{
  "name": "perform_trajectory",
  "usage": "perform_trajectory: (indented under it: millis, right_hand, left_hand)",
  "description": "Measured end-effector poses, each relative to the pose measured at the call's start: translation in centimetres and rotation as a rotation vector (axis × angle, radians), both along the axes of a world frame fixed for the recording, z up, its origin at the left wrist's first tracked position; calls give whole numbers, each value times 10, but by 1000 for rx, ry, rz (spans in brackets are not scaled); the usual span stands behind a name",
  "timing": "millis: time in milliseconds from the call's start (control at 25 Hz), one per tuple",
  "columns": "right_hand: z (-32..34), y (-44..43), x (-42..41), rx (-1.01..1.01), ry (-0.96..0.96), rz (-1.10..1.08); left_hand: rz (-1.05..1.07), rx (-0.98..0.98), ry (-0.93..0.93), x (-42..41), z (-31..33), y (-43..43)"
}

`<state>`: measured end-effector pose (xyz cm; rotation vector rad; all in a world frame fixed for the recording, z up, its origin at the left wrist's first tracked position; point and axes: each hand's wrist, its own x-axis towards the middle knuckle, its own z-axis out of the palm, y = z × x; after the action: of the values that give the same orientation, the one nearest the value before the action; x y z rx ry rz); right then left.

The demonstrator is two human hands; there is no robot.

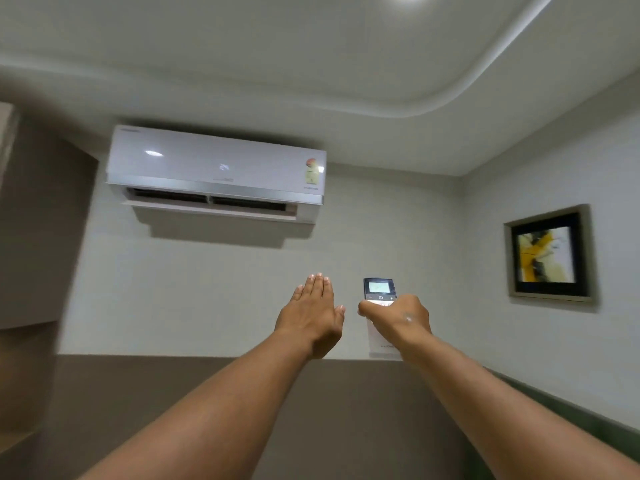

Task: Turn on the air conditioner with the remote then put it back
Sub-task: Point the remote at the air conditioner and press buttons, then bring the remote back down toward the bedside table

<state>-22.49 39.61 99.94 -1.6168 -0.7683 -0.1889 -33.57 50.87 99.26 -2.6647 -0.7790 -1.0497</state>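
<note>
Up at arm's length, the right hand (398, 320) is closed around the lower body of the remote (379, 292), fingers wrapped over its front and the thumb (363, 310) lying just below the button row, so the screen end stands clear above the knuckles and aims toward the wall. The left hand (313, 313) floats just to the left of it, flat and open with fingers together, holding nothing and apart from the remote. High on the far wall, up and to the left, the air conditioner (216, 168) hangs with its lower flap tipped open; whether it is blowing I cannot tell. The grip sits low on a slim body, so a hard thumb press could tilt the remote off aim or let it slide through the palm, and a second press on the power key would likely switch the unit off again. Its look is plain: a narrow white slab, a dark top panel with a lit pale display, minus, power and plus marks beneath, and faint lettering near the bottom edge. A framed picture (549, 254) hangs on the right wall.
</note>
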Motion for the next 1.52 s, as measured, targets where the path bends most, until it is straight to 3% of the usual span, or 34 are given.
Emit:
perform_trajectory:
  millis: [200, 400, 560, 720, 1000, 1160, 1320, 1520]
  right_hand:
    - [-10, -134, 85, -36, 17, -351]
    - [-8, -326, 129, -61, 96, -718]
    - [-8, -480, 125, -68, 99, -1041]
    - [-7, -578, 103, -70, 89, -1263]
    - [-16, -639, 98, -83, 90, -1440]
    - [-52, -651, 117, -105, 121, -1495]
    - [-126, -655, 136, -162, 221, -1486]
    - [-298, -659, 171, -315, 505, -1504]
  left_hand:
    - [-307, -48, -15, 125, -12, -104]
    - [-676, -45, -40, 232, -16, -267]
    - [-960, -38, -46, 271, -21, -422]
    - [-1172, -6, -4, 283, -29, -533]
    - [-1353, 38, -1, 304, -22, -613]
    - [-1400, 18, 26, 324, -48, -632]
    - [-1427, 21, 146, 346, -126, -640]
    - [-1408, 1, 463, 382, -304, -641]
